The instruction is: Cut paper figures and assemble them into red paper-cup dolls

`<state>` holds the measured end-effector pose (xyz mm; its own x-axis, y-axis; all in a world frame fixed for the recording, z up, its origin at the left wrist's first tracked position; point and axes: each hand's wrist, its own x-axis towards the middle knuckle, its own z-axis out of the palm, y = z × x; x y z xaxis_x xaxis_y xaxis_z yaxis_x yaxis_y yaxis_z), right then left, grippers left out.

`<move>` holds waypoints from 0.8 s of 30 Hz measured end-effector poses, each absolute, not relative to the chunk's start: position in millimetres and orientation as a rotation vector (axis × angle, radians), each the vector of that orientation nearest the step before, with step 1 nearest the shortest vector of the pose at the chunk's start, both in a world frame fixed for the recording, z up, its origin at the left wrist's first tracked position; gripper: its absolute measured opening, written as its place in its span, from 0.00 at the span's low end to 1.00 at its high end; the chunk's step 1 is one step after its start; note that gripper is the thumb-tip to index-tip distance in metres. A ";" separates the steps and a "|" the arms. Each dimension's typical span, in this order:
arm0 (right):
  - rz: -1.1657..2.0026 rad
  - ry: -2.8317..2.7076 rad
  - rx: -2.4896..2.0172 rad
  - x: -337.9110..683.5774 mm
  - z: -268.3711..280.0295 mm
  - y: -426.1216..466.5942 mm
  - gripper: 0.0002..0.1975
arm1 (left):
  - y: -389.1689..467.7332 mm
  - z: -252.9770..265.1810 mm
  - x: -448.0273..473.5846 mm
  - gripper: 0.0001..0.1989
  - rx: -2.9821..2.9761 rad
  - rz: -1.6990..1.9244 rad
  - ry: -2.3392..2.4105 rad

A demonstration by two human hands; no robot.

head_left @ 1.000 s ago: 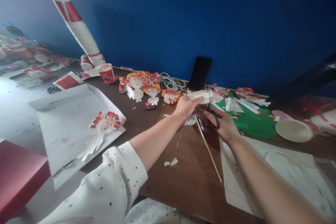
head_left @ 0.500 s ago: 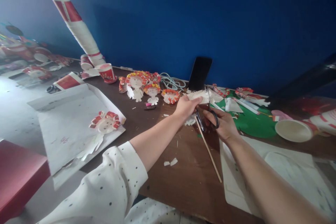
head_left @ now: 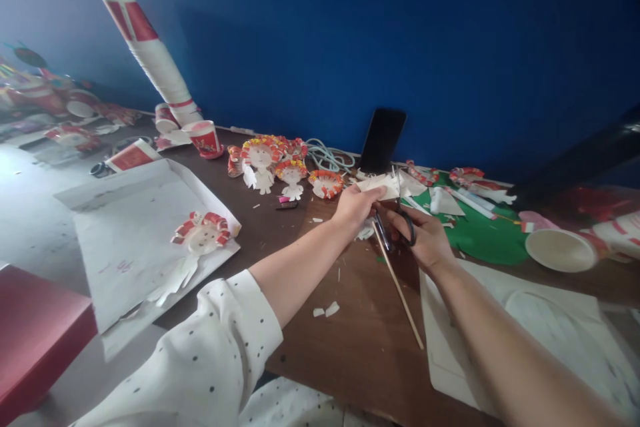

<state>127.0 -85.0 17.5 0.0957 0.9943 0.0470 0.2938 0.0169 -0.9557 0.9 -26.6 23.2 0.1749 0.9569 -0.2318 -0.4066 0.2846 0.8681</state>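
In my left hand [head_left: 356, 207], thumb on top, is a piece of white paper [head_left: 373, 185] held out over the table. My right hand [head_left: 425, 237] grips black-handled scissors [head_left: 410, 227], whose blades point away from me and stand at the paper's right part. How far the blades are apart is too small to tell. Below both hands a thin wooden stick [head_left: 400, 290] lies on the brown table [head_left: 320, 360]. Small white paper scraps [head_left: 332, 309] are scattered to its left.
Paper dolls with red and yellow curled hair [head_left: 260, 157] stand behind my left hand. A black phone [head_left: 384, 139] leans on the blue wall. Markers [head_left: 473, 200] lie on a green sheet [head_left: 485, 240]. Paper cups [head_left: 560, 249] lie at right; a white sheet [head_left: 135, 227] is at left.
The view has shifted very slightly. Both hands stay in nearly the same place, with the paper and scissors still held; no other clear difference shows.
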 end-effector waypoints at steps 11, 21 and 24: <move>1.010 -1.305 -1.434 123.7 22.1 -85.7 0.20 | -20.1 25.5 -3.1 0.06 0.420 0.891 0.750; 0.968 -1.337 -1.457 128.5 19.5 -84.6 0.18 | -22.7 27.4 -2.3 0.06 0.618 0.992 0.860; 0.964 -1.344 -1.468 128.3 20.8 -85.1 0.16 | -22.9 26.0 -1.7 0.07 0.669 1.008 0.864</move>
